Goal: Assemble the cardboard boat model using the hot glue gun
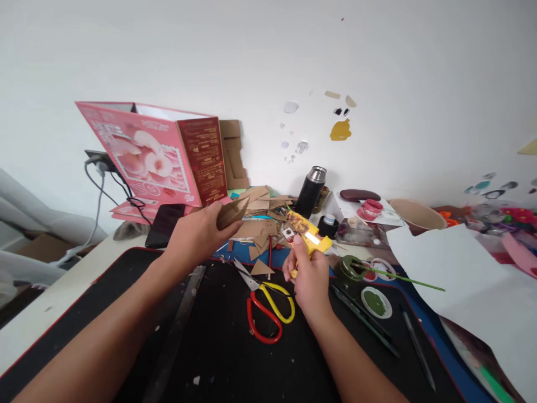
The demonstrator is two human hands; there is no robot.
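Note:
My left hand (195,232) is closed on a folded, pointed piece of brown cardboard (235,211), held up over the back of the mat. To its right, my right hand (311,277) grips a yellow hot glue gun (315,237) with brown smears on its body. The gun's front end points up and to the left, apart from the cardboard piece. Between my arms lie scissors (265,334) with one red and one yellow handle, blades partly spread. A small cardboard triangle (262,268) lies by the blades.
Cardboard scraps (264,228) are heaped behind my hands. A pink box (155,159) and a phone (165,225) stand and lie left. A black thermos (309,193), a green paint jar (352,267) and a paint lid (376,303) are right. A metal ruler (178,330) lies under my left forearm.

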